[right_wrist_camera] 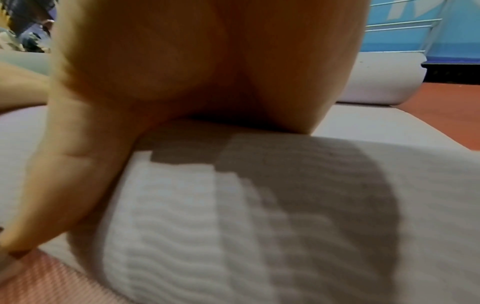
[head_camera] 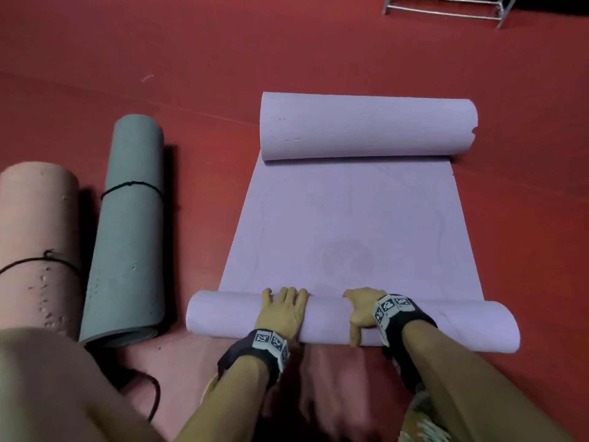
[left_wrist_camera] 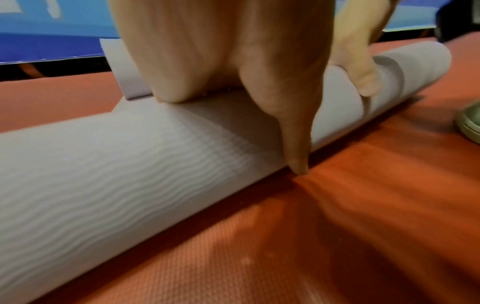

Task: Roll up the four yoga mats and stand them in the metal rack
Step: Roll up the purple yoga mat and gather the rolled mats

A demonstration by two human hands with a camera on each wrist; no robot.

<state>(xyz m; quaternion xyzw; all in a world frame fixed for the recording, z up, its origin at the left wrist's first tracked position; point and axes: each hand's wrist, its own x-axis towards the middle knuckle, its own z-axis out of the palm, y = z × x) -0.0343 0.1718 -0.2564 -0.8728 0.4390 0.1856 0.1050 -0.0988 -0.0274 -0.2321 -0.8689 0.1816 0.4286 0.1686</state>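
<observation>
A lilac yoga mat (head_camera: 350,224) lies half spread on the red floor, with a curled far end (head_camera: 366,126) and a near roll (head_camera: 446,323). Both my hands are on that near roll. My left hand (head_camera: 283,311) lies flat over its top with the fingers straight; the left wrist view shows the thumb (left_wrist_camera: 296,144) running down the near side to the floor. My right hand (head_camera: 361,309) wraps the roll (right_wrist_camera: 259,205), fingers bent over the far side and thumb down the near side. The metal rack (head_camera: 446,9) stands far off at the top right.
Two rolled mats tied with black cord lie at the left: a grey-green one (head_camera: 127,231) and a pink one (head_camera: 35,247). A paler pink sheet (head_camera: 197,362) lies flat under my arms, with a loose black cord (head_camera: 153,397). A green shoe (left_wrist_camera: 470,123) is beside the roll.
</observation>
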